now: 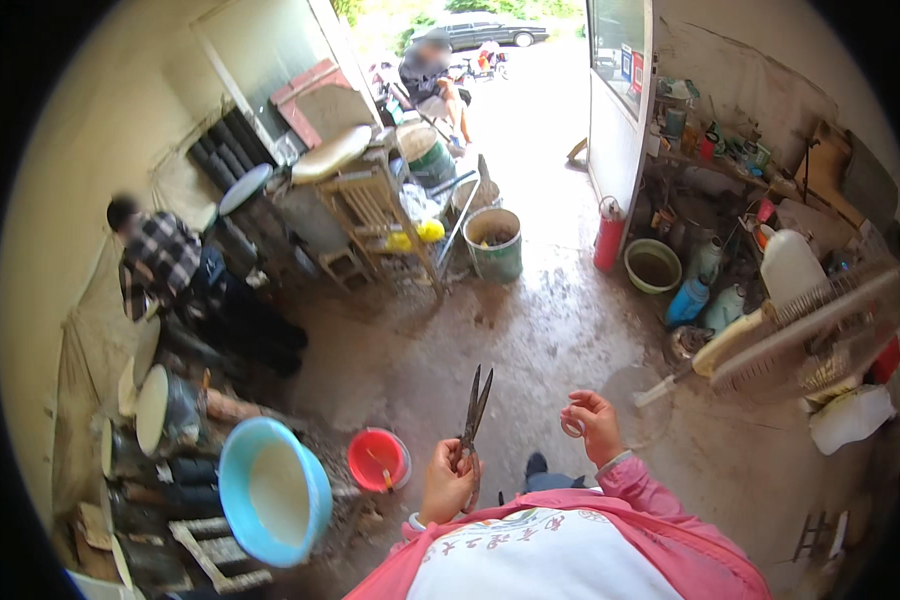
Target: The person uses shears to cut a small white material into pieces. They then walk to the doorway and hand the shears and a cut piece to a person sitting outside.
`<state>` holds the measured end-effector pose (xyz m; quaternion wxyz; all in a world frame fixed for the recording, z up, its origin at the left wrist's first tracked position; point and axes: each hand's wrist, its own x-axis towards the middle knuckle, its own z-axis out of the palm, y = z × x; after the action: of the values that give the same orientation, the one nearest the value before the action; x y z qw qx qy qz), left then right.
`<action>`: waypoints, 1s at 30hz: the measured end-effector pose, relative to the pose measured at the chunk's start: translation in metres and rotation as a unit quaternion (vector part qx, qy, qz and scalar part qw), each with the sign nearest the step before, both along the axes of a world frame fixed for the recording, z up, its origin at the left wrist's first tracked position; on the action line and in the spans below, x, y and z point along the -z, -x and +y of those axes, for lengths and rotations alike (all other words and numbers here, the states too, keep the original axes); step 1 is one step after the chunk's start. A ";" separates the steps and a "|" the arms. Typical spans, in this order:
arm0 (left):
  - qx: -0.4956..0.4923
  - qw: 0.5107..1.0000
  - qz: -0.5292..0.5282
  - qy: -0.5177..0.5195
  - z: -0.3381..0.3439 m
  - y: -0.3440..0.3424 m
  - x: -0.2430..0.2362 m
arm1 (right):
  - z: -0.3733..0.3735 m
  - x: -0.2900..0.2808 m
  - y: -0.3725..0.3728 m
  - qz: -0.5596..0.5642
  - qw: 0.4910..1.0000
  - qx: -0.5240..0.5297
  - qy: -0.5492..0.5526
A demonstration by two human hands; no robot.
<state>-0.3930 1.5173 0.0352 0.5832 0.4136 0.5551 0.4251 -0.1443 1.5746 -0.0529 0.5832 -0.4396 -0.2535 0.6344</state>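
In my left hand (448, 484) is a pair of dark metal scissors (477, 408), gripped low with the slightly parted blades pointing up and away from me. My right hand (597, 430) is raised in front of me on the other side, its fingers curled. A small pale, round shape shows by those fingertips, too small to make out. A red bucket (378, 460) with a stick-like handle in it stands on the floor, left of the scissors. Further left is a large light-blue basin (274, 492) holding cloudy liquid.
At left a person in a checked shirt (175, 255) bends over round-topped stands; another person (432, 75) sits by the doorway. A metal drum (493, 245), a fire extinguisher (608, 235) and a green basin (653, 266) stand ahead. A fan (810, 335) is at right.
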 end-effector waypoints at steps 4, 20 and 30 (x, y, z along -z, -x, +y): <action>-0.010 1.000 -0.012 0.015 0.094 0.002 -0.025 | 0.133 -0.014 0.026 -0.002 1.000 -0.022 -0.014; 0.016 0.998 -0.015 -0.056 0.517 0.002 0.038 | 0.485 -0.001 -0.042 -0.081 0.996 0.029 0.005; 0.105 0.991 -0.083 0.004 0.787 -0.153 0.034 | 0.671 0.018 -0.216 -0.058 0.981 0.178 0.048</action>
<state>-0.2398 2.3042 0.0011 0.6705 0.4304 0.4597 0.3923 0.0719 2.2461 -0.0714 0.6489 -0.5415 -0.1740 0.5055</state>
